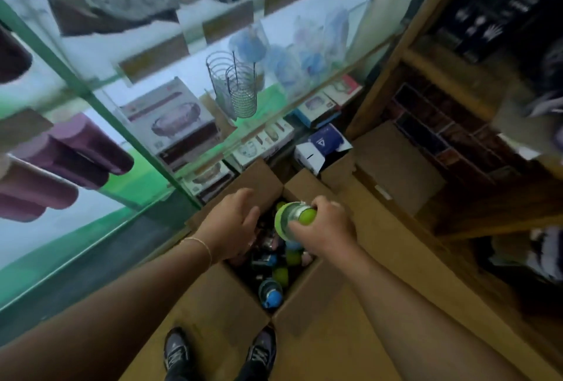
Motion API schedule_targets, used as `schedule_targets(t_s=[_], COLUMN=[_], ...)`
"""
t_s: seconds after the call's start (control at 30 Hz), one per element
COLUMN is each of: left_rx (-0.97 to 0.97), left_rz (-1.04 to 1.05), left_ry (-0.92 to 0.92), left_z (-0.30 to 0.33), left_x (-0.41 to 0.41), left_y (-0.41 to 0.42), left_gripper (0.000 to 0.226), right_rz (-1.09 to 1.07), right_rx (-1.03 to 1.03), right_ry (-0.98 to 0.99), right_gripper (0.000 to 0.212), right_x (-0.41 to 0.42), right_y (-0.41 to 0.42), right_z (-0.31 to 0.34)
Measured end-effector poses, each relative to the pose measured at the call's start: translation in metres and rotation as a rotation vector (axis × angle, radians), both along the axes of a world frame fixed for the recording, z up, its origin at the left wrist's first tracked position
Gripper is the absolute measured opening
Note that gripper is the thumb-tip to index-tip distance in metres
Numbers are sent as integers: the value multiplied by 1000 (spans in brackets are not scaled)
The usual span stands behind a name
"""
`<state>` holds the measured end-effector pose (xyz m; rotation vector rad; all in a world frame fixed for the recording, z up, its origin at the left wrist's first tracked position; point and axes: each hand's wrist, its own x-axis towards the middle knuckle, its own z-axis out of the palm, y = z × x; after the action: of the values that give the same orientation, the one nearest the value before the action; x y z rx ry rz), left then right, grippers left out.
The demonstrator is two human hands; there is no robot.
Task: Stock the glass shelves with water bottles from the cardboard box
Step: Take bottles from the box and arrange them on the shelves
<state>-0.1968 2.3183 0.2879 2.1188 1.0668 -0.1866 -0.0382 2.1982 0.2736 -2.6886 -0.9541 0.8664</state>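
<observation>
An open cardboard box point(219, 295) stands on the floor in front of me, filled with several water bottles with green, blue and dark lids. My right hand point(329, 228) grips a green-lidded water bottle point(294, 217) just above the box opening. My left hand point(234, 222) hovers over the box's left side with fingers loosely spread, holding nothing. A blue-lidded bottle point(271, 292) lies near the box's front corner. The glass shelves point(100, 106) rise at the left, with purple bottles point(79, 149) lying on them.
Boxed bowls point(170, 118), a wire rack point(237, 88) and blue plastic-wrapped items point(292, 54) sit on the shelves ahead. Wooden shelving point(441, 124) stands at the right. More cardboard boxes point(396, 167) lie behind the open one. My shoes point(219, 353) show at the bottom.
</observation>
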Motion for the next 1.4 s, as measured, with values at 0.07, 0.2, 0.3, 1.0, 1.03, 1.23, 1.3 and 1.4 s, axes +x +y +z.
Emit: schedule_targets(t_s=[0.07,0.2,0.3,1.0,1.03,1.23,1.3,1.4], left_rx=[52,108,163,442,466,574,633,684], left_rz=[-23,-87,-94,117,144,264,324,410], left_ry=[-37,-134,-193,-712,-713,-712,-728,-750], left_z=[44,119,165,430,438,473,480,489], left_x=[9,22,25,-24,-30,-75,-90,-114], left_y=[3,5,7,15,18,31,34,39], left_gripper=[53,43,47,82,80,63,58,58], right_rz=[36,82,114,370,397,513,532,571], right_rx=[57,160,216,777,793,847,860,877], right_ry=[-39,-65,-96,-161,-164,-208,-184,-108], right_gripper=[58,56,57,50,52,55,52,49], right_x=[10,24,28,-24,-31,-74,-90,-114], right_y=[5,15,20,59,64,90,98,112], right_z=[54,143,203,532,541,579,587,594])
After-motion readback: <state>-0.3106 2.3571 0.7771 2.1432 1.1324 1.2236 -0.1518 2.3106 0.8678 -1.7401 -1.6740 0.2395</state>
